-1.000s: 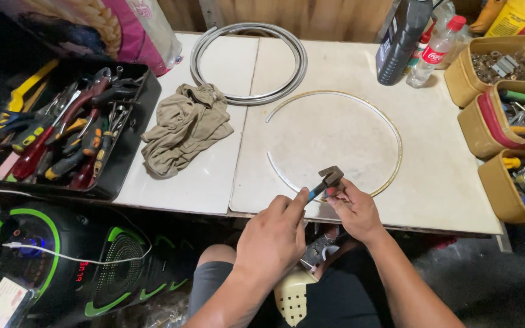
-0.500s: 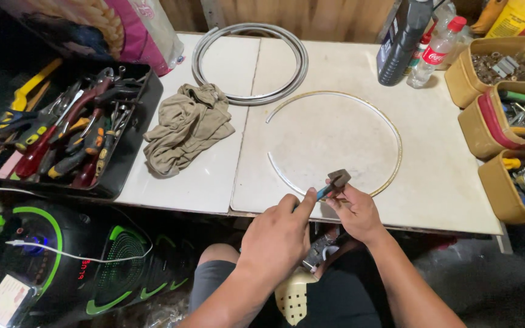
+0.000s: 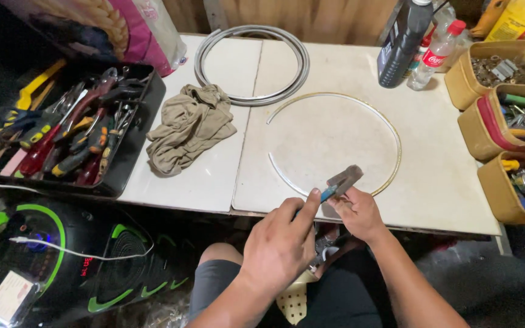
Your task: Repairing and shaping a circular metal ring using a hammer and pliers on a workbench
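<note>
My left hand [image 3: 281,243] grips the blue handles of a pair of pliers [image 3: 341,182] at the table's near edge. The pliers' grey jaws point up and to the right, over the near arc of a thin open metal ring [image 3: 390,127] lying flat on the white table [image 3: 445,176]. My right hand [image 3: 360,212] sits just beside the jaws, fingers curled around something small at the ring's near edge; what it pinches is hidden.
A crumpled tan rag [image 3: 189,127] lies left of the ring. A coiled grey hose [image 3: 250,61] lies at the back. A black tray of hand tools [image 3: 74,133] stands at the left. Bottles [image 3: 402,42] and yellow bins of parts [image 3: 505,115] line the right side.
The pliers and both hands have shifted slightly right and up along the near edge of the ring. Nothing else has moved.
</note>
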